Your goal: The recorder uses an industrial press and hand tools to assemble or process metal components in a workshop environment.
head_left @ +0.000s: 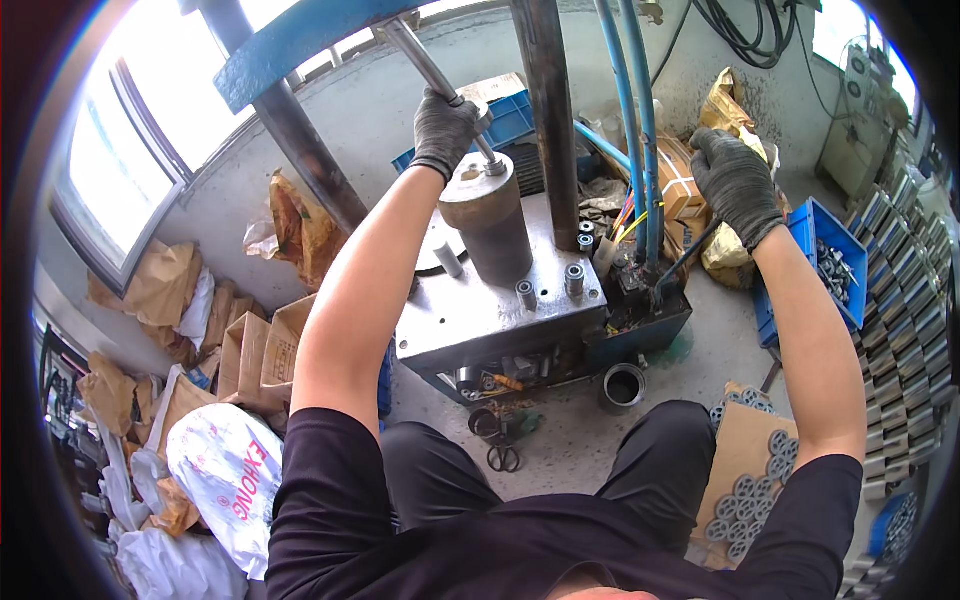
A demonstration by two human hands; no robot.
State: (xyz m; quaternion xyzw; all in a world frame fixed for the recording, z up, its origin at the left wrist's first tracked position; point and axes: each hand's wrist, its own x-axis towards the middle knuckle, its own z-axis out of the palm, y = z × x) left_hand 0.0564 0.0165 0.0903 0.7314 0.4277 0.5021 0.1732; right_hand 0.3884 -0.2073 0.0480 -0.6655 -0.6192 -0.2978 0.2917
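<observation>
The grey steel press table sits in front of my knees, its tall column rising past a blue beam. On the table stands a thick metal cylinder, upright, with small bushings lined up just beside it. My left hand, in a dark glove, is wrapped tight around the steel lever handle right above that cylinder. My right hand, gloved too, closes on a thin black lever beside the blue hoses, near a blue bin of parts.
</observation>
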